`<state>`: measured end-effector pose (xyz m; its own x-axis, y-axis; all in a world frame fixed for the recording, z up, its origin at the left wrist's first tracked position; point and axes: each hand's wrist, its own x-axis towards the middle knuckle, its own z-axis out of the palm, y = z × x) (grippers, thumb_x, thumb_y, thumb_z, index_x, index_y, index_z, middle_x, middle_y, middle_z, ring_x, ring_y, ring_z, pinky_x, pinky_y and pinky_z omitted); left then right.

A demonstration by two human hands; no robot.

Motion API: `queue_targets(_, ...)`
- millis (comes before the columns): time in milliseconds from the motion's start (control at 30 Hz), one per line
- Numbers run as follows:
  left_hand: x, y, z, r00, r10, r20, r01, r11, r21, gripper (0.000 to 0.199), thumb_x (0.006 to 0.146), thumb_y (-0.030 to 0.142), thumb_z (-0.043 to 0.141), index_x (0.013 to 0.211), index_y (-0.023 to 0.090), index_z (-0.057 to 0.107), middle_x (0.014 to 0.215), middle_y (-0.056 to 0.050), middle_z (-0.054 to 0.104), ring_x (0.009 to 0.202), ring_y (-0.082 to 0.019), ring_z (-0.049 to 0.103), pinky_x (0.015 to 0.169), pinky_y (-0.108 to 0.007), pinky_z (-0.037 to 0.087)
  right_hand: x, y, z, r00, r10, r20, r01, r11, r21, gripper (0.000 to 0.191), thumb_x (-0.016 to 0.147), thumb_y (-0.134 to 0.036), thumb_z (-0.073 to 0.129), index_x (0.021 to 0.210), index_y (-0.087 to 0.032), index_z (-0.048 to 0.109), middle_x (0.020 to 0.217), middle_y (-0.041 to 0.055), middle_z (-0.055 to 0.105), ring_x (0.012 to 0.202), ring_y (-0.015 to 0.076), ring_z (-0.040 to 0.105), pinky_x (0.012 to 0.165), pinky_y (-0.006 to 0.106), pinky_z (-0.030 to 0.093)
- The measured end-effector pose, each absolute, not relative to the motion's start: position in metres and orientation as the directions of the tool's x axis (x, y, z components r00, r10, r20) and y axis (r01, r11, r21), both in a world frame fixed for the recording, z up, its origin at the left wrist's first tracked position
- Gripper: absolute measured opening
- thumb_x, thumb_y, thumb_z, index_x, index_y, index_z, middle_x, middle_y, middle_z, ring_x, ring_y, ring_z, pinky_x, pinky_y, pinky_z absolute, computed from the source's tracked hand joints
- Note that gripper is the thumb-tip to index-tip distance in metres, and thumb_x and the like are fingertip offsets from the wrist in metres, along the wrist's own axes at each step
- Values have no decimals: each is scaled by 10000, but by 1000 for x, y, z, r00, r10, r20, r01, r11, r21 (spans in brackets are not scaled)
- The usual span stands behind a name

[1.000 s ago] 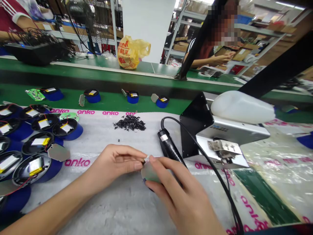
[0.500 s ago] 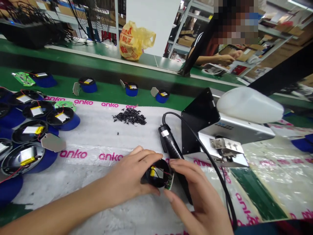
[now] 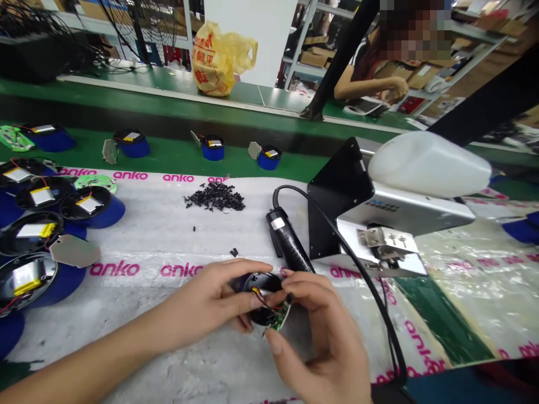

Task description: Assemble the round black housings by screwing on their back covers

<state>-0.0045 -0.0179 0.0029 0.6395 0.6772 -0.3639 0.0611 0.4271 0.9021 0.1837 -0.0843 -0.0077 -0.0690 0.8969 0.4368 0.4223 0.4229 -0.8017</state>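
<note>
My left hand (image 3: 225,297) grips a round black housing (image 3: 261,280) near the front middle of the table, its thumb lying across the opening. A yellow-taped battery and thin wires show inside, partly covered by that thumb. At the housing's right side my right hand (image 3: 324,331) pinches a small green circuit board (image 3: 278,321) by its edges, and wires run from it into the housing. Just behind my hands lies a black electric screwdriver (image 3: 290,241) with its cord looping back. A pile of small black parts (image 3: 217,196) sits farther off to the left.
Several blue housings (image 3: 103,210) with batteries crowd the left side. More of them (image 3: 269,160) stand in a row on the green belt (image 3: 168,160). At right is a metal machine (image 3: 396,219) topped by a white container (image 3: 429,165). A person works across the belt.
My left thumb has moved from the rim to across the opening. The board has tilted so more of its green face shows. A few small black pieces are now visible behind my left hand.
</note>
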Motion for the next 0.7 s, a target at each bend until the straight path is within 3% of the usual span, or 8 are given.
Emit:
queue_targets(100,-7,-15,0,691,634,-348,43,444,895,465,836,312,736,1290,300,639,1135,-51,708,741,-164,716,693,-278,600,184,-85,-5,-59,914,401,405,389,-827,348,825,-135,635,1149,-201,527,1129,83,502,959,170,622,805,298,552)
queue_targets(200,-10,-12,-1,720,589,-366,57,475,878,500,845,339,729,1329,301,609,1065,-50,729,751,-186,741,722,-312,616,184,-85,-5,-53,906,420,426,401,-811,335,815,-131,634,1126,-197,527,1107,84,506,994,185,610,826,310,548)
queue_targets(300,-7,-12,-1,654,635,-411,94,471,877,436,884,386,673,1302,270,629,941,-46,753,661,-185,751,647,-288,624,185,-85,-5,-71,899,432,485,410,-773,344,801,-131,642,1122,-194,534,1093,90,537,1082,204,577,873,314,539)
queue_targets(500,6,-14,1,575,677,-460,125,482,867,410,840,419,699,1208,245,651,741,-18,745,556,-178,723,541,-240,597,186,-90,-3,-95,896,434,539,413,-734,359,797,-125,638,1133,-203,542,1095,76,523,1084,178,575,884,265,537)
queue_targets(700,15,-21,5,505,766,-397,159,370,915,218,853,369,642,1049,273,638,681,48,642,440,-122,609,401,-184,491,190,-87,1,-123,883,453,591,432,-682,328,839,-172,651,1150,-198,552,1132,82,493,1072,174,582,901,260,535)
